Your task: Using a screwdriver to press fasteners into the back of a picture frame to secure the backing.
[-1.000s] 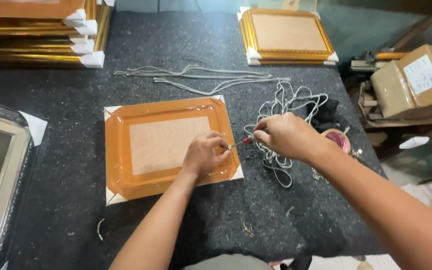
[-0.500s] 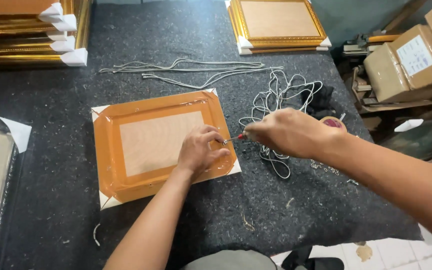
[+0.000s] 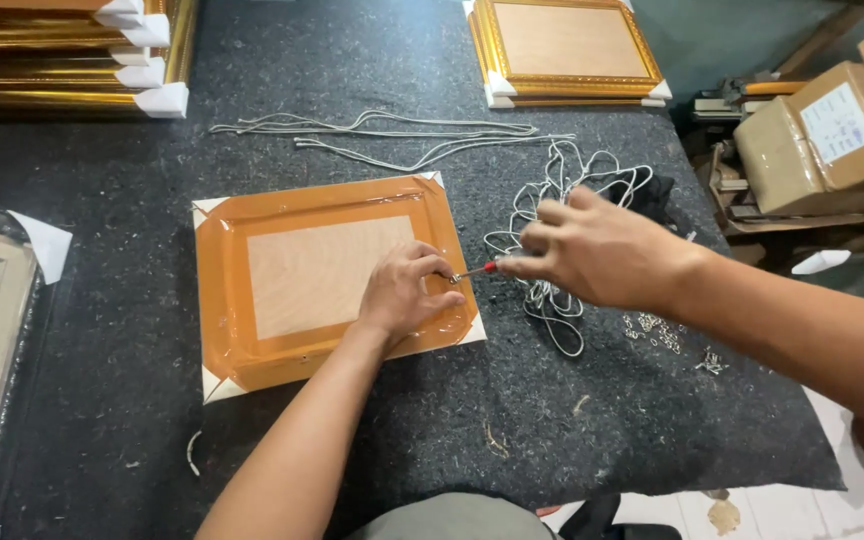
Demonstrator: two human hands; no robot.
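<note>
Pressing on the right edge of the orange-taped frame back (image 3: 322,275), which lay face down at mid-table, the left hand (image 3: 404,292) had its fingers curled around a small fitting. The right hand (image 3: 592,245) gripped a red-handled screwdriver (image 3: 474,270). The tip could slip and tear the tape. Far right sat brown cardboard boxes (image 3: 812,150), one bearing a white rectangular label.
</note>
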